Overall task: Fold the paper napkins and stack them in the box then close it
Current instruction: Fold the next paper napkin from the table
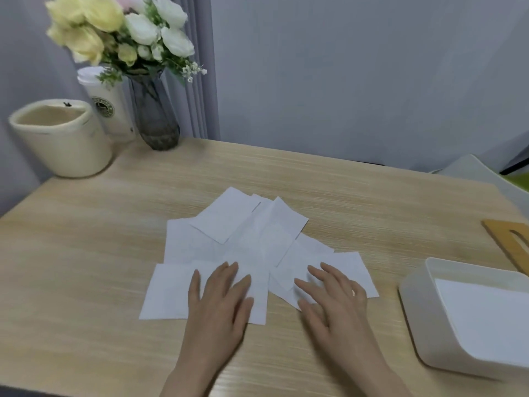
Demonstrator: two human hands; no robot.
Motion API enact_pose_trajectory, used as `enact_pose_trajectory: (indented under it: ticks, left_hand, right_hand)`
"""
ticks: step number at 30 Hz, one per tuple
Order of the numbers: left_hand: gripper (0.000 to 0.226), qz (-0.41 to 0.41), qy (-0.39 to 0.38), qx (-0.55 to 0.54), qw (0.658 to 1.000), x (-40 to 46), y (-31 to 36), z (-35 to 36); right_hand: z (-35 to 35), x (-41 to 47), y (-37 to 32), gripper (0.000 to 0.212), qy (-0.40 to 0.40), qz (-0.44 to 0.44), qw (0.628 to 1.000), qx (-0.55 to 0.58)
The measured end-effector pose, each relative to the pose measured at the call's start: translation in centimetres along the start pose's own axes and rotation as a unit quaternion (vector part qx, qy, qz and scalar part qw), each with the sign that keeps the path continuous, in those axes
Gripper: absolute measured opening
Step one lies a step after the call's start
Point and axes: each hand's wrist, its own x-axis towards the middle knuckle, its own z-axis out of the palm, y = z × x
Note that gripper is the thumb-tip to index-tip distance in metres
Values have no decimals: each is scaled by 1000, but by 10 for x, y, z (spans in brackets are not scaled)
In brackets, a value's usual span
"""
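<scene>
Mid-tabletop, toward the near edge: loose heap of white napkins (246, 247), overlapping at odd angles, several sheets fanned toward the far edge. Left hand (220, 293) lies flat on the nearest sheet, fingers straight and slightly spread, pinching nothing. Right hand (329, 290) rests on the sheets beside it, fingers spread and lightly bent; no pinch visible.

Box (415, 305) sits open at the near right corner, something flat and white already inside. A wooden piece (503, 233) at the right edge, behind the box, is likely the lid; cannot confirm.

Risks, as judged:
- Sheets overlap, so lifting one may drag its neighbours or pick up two at once.
- Thin paper under flat palms could slide on the smooth top, skewing a fold.
- Sheets differ in angle; uneven folds would stack crooked and might stop the lid seating.
- Pot (63, 144), cup (111, 107) and vase (156, 121) stand at the far left corner, well apart; little danger there.
</scene>
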Motion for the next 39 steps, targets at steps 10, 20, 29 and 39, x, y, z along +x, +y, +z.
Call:
enact_pose_trajectory:
  ticks: [10,20,29,39]
  left_hand:
    - [41,17,-10,30,999,-1,-3,2]
    - [42,22,-3,49,999,1,-4,4]
    - [42,20,-7,61,998,0,-3,3]
    - [42,17,-4,59,998,1,-2,3]
  right_hand:
    - [49,57,-32,48,-111,7,993,-27]
    - [53,71,-29,59,-138,40,986,-89]
    - [57,96,-41,46,-151,39,987,-46]
    - [66,107,-34,53,-157,67,982,-77]
